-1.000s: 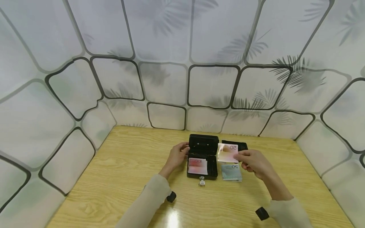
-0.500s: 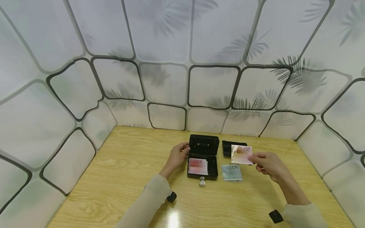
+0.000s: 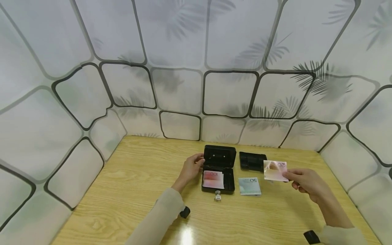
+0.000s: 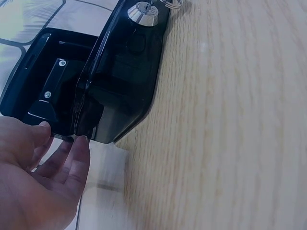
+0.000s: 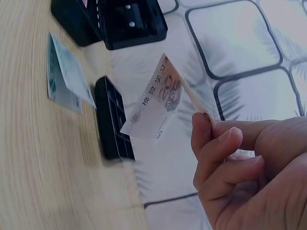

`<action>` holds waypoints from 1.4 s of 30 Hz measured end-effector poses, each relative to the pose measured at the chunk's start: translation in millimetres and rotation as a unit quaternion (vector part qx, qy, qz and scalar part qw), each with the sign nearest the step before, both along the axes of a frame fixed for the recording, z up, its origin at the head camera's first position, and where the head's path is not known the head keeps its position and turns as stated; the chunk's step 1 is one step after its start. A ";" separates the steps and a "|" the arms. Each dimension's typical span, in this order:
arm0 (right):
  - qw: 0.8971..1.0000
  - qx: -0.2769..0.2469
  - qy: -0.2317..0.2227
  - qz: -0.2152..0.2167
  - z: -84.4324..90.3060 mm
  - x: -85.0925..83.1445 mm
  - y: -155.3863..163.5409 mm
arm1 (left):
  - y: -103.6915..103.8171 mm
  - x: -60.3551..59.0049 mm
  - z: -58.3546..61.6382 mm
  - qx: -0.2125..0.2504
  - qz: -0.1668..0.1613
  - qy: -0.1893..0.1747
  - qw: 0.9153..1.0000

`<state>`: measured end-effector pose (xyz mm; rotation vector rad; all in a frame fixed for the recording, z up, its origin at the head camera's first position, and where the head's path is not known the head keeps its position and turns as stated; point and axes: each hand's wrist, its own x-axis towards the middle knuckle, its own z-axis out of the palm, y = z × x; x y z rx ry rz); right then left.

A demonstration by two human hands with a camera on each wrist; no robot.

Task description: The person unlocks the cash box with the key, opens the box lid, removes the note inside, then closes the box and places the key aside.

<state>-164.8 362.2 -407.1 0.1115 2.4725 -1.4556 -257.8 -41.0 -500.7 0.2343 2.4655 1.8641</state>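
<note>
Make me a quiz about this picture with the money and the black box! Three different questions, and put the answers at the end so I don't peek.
1. Which of the person's hands is pinching the 20 note?
2. True or false: the lid of the black cash box stands open.
3. What number shows on the top red note inside the black cash box?
A) 20
B) 50
C) 100

Key:
1. The right hand.
2. True.
3. C.
</note>
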 end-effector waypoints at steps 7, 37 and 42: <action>1.000 0.011 0.011 -0.008 -3.1 4.6 20.2 | -0.4 1.3 0.4 0.005 -0.001 0.009 1.000; 0.999 0.016 -0.031 -0.020 -55.8 1.8 17.4 | -0.8 1.0 3.6 0.005 0.003 -0.006 1.000; 0.999 0.024 -0.037 -0.025 -60.2 1.7 13.2 | -0.4 1.2 3.1 0.004 0.002 -0.006 1.000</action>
